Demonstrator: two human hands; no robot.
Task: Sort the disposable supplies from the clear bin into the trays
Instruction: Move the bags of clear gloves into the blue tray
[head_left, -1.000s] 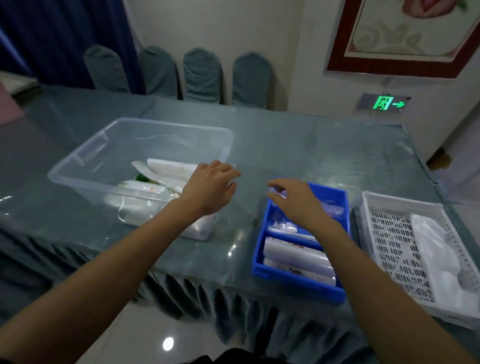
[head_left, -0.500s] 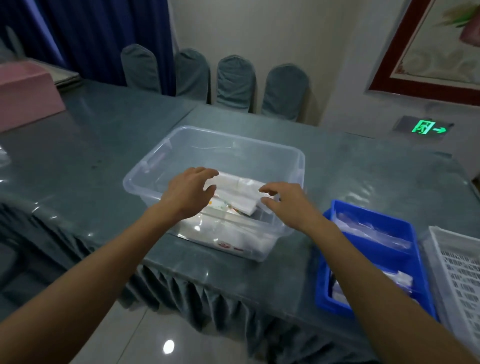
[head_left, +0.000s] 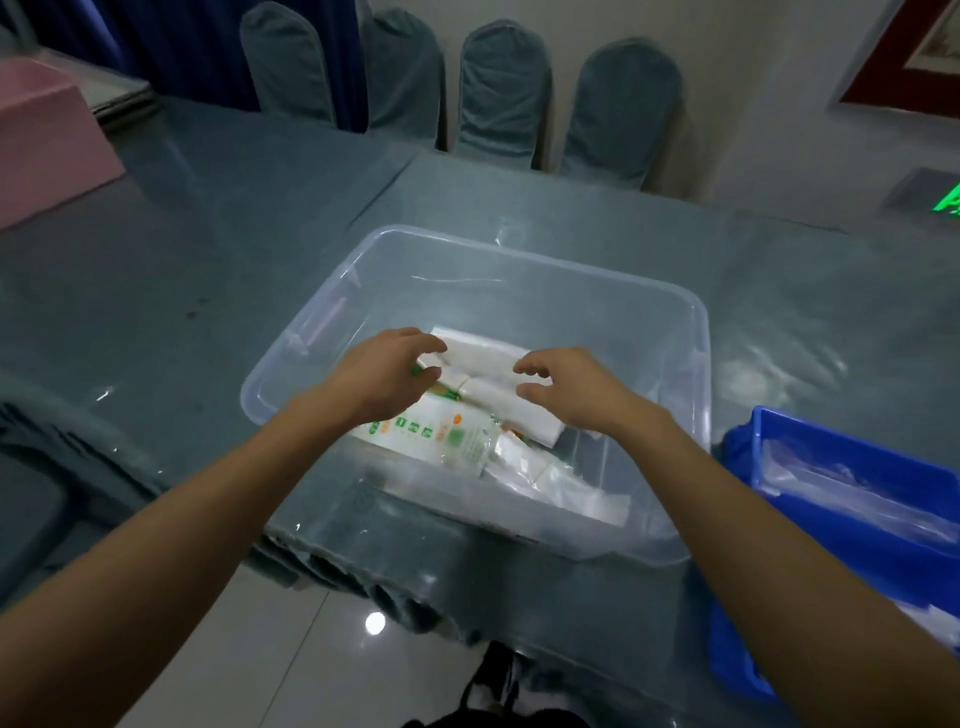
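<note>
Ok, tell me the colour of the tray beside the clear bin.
Blue: the tray shows at the right edge of the head view.

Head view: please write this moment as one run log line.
left hand: over white packets | right hand: open | clear plastic bin: holds packets

I see both forearms extended forward, converging. Left hand (head_left: 383, 375) palm down, fingers curled downward. Right hand (head_left: 567, 391) palm down, fingers loosely curled, holding nothing.
</note>
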